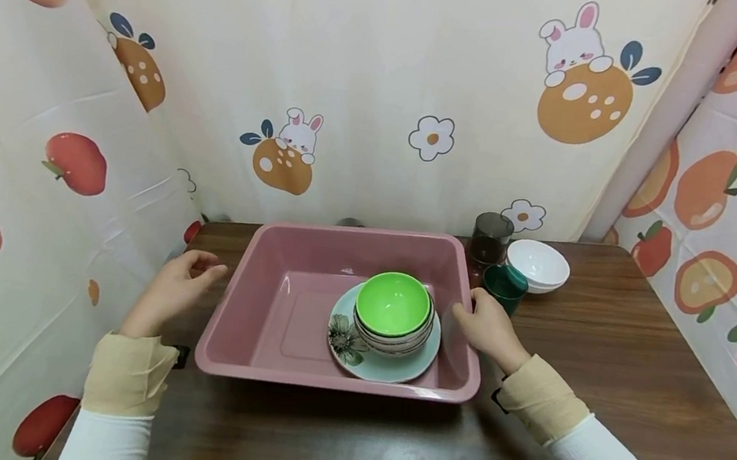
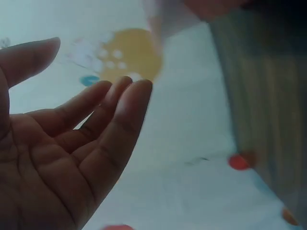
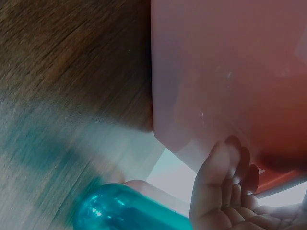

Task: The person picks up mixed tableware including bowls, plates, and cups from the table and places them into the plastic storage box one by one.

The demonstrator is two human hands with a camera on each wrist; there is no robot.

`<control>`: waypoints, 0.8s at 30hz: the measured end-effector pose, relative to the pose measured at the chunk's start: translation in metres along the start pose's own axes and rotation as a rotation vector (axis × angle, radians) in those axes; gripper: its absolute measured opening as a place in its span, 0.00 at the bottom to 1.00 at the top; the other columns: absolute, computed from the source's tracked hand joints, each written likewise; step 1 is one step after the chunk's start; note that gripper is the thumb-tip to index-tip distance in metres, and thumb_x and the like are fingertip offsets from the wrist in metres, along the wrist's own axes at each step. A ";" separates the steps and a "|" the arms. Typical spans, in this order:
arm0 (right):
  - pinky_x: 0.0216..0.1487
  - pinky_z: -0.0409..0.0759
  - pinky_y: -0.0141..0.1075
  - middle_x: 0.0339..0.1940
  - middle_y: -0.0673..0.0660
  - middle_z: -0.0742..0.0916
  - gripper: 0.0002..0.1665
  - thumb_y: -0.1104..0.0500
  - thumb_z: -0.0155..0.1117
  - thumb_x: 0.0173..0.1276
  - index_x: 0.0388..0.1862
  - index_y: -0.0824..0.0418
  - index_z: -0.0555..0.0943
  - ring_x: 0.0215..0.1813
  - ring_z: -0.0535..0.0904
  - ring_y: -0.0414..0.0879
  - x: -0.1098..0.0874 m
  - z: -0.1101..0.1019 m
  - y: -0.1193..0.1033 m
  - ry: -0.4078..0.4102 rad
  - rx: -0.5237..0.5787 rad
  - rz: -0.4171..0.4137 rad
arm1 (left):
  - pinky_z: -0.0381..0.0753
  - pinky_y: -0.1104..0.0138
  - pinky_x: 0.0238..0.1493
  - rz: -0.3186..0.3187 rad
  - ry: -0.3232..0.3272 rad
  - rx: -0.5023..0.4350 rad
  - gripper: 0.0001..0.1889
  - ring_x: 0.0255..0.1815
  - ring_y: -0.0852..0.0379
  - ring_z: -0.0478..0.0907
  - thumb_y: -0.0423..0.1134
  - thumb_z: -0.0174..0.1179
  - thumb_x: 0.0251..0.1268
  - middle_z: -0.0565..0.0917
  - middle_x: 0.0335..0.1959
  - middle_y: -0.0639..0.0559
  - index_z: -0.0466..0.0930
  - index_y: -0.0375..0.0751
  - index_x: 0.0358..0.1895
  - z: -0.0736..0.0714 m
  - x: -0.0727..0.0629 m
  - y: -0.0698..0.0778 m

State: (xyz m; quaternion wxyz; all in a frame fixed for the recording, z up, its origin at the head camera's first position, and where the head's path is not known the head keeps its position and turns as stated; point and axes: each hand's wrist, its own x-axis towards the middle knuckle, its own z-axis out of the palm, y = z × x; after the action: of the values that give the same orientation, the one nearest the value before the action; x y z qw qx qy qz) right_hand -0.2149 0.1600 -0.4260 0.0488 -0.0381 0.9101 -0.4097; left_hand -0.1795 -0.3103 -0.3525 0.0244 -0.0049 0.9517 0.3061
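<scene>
A pink plastic basin [image 1: 294,290] stands on the table. Inside it, towards the right, lies a pale plate with a dark flower [image 1: 345,340], bearing a stack of grey-patterned bowls [image 1: 395,345] topped by a bright green bowl [image 1: 393,305]. My right hand [image 1: 491,330] holds the basin's right rim, thumb over the edge; the right wrist view shows its fingers [image 3: 216,167] against the outer wall. To the left of the basin, my left hand [image 1: 178,286] hangs apart from the rim, its fingers loosely bent. Nothing lies in that palm [image 2: 38,167] in the left wrist view.
Just right of the basin stand a dark see-through cup [image 1: 490,238], a teal cup [image 1: 504,288] and stacked white bowls [image 1: 537,266]. Behind the wooden table [image 1: 634,389] hangs a printed cloth [image 1: 373,91]; more printed cloth flanks both sides.
</scene>
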 end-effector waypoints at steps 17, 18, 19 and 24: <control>0.41 0.84 0.44 0.45 0.68 0.83 0.19 0.57 0.51 0.70 0.50 0.72 0.73 0.43 0.82 0.53 0.000 0.001 0.000 -0.002 0.011 0.015 | 0.78 0.65 0.33 -0.211 -0.115 -0.171 0.29 0.30 0.56 0.81 0.57 0.54 0.69 0.85 0.32 0.43 0.80 0.28 0.48 0.051 0.002 -0.033; 0.41 0.84 0.44 0.45 0.68 0.83 0.19 0.57 0.51 0.71 0.50 0.72 0.74 0.43 0.82 0.53 0.000 0.001 0.000 -0.001 0.010 0.015 | 0.77 0.65 0.31 -0.220 -0.107 -0.189 0.27 0.28 0.57 0.80 0.56 0.55 0.68 0.85 0.29 0.45 0.81 0.29 0.44 0.052 0.002 -0.033; 0.41 0.84 0.43 0.45 0.68 0.83 0.19 0.57 0.51 0.71 0.50 0.72 0.74 0.43 0.82 0.53 0.000 0.001 -0.001 0.000 0.009 0.014 | 0.77 0.65 0.30 -0.229 -0.097 -0.209 0.25 0.25 0.57 0.79 0.54 0.57 0.68 0.84 0.25 0.47 0.82 0.30 0.40 0.054 0.001 -0.032; 0.41 0.83 0.43 0.44 0.68 0.83 0.19 0.57 0.52 0.70 0.50 0.72 0.74 0.42 0.82 0.53 -0.001 0.001 -0.001 0.012 0.003 0.011 | 0.76 0.65 0.27 -0.216 -0.071 -0.232 0.20 0.21 0.59 0.77 0.49 0.57 0.68 0.80 0.19 0.53 0.81 0.32 0.32 0.056 0.001 -0.030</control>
State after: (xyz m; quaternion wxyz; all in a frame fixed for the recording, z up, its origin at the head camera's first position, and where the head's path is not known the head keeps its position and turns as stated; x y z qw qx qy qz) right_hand -0.2137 0.1587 -0.4253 0.0456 -0.0306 0.9101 -0.4108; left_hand -0.1777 -0.3015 -0.4155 0.0899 -0.0994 0.9025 0.4094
